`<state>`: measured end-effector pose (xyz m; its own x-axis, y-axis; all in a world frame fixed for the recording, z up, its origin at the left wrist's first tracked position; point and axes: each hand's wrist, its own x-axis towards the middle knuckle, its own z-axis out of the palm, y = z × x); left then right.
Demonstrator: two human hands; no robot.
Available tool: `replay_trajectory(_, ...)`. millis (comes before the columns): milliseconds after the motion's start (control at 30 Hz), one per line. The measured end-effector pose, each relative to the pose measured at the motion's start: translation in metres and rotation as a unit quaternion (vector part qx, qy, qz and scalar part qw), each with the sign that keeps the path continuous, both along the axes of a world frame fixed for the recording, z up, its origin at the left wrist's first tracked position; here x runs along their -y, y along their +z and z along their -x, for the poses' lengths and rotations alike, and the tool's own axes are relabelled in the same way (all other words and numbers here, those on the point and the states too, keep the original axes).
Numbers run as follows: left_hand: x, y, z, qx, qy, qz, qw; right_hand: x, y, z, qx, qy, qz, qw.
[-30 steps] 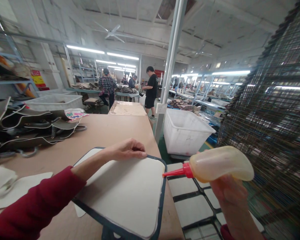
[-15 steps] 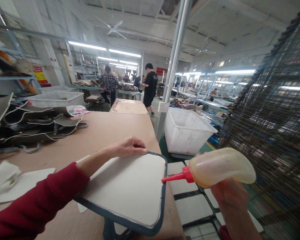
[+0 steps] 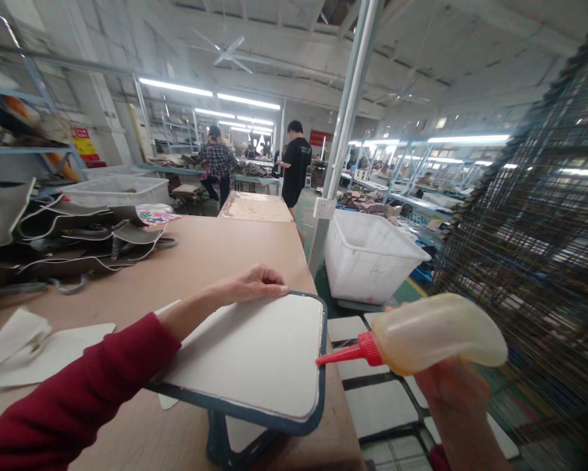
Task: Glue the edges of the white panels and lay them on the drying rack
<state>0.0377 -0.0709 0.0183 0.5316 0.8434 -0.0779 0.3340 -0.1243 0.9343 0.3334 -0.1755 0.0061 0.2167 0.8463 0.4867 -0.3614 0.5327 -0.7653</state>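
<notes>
Panel (image 3: 249, 353), white with a dark blue rim (image 3: 309, 426), sits slanted over the near right part of the table (image 3: 235, 245), with a blue strut (image 3: 217, 435) showing under it. At its far rim is the left hand (image 3: 257, 284), fingers curled and thumb laid along the edge, pinching it. From the right, a red nozzle (image 3: 345, 354) points left, its tip at the seam between white face and blue rim. It belongs to a bottle (image 3: 435, 330) of yellowish liquid, tipped on its side and gripped from below by the right hand (image 3: 453, 386), whose fingers are mostly hidden behind it. Beneath the bottle, beside the table, lie more white panels (image 3: 379, 409) with dark edging. Left of the red sleeve (image 3: 102, 386) are pale scraps (image 3: 58, 350); farther up that side, grey bags (image 3: 92, 229) are heaped. Past the table's right edge stand a post (image 3: 340, 131), a white tub (image 3: 372, 265) and a tall wire rack (image 3: 529, 229). Farther off are a person in black (image 3: 297, 163) and another in checks (image 3: 218, 160).
</notes>
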Motion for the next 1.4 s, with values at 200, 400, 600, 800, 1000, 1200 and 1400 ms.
replay_trajectory(200, 0.006, 0.007, 0.0, 0.007, 0.024, 0.024, 0.999, 0.002, -0.001, 0.001, -0.005, -0.01, 0.012, 1.0)
replay_trajectory(400, 0.007, 0.008, 0.001, 0.018, 0.038, 0.036, 0.998, 0.004, -0.005, 0.0, -0.005, 0.0, 0.022, 1.0)
replay_trajectory(600, 0.007, 0.005, 0.006, 0.037, 0.046, 0.038, 0.998, 0.003, -0.013, -0.004, -0.005, -0.016, 0.011, 1.0)
replay_trajectory(800, 0.004, -0.002, 0.011, 0.047, 0.068, 0.041, 0.996, 0.002, -0.027, -0.018, 0.015, -0.006, 0.026, 1.0)
replay_trajectory(1000, -0.005, -0.013, 0.016, 0.059, 0.105, 0.035, 0.992, 0.005, -0.029, -0.01, -0.04, -0.085, -0.008, 0.996)
replay_trajectory(1200, -0.008, -0.02, 0.022, 0.065, 0.143, 0.033, 0.987, 0.01, -0.025, 0.0, -0.052, -0.102, -0.019, 0.993)
replay_trajectory(1400, -0.006, -0.027, 0.021, 0.117, 0.204, 0.066, 0.97, 0.012, -0.026, 0.006, -0.059, -0.147, -0.039, 0.987)
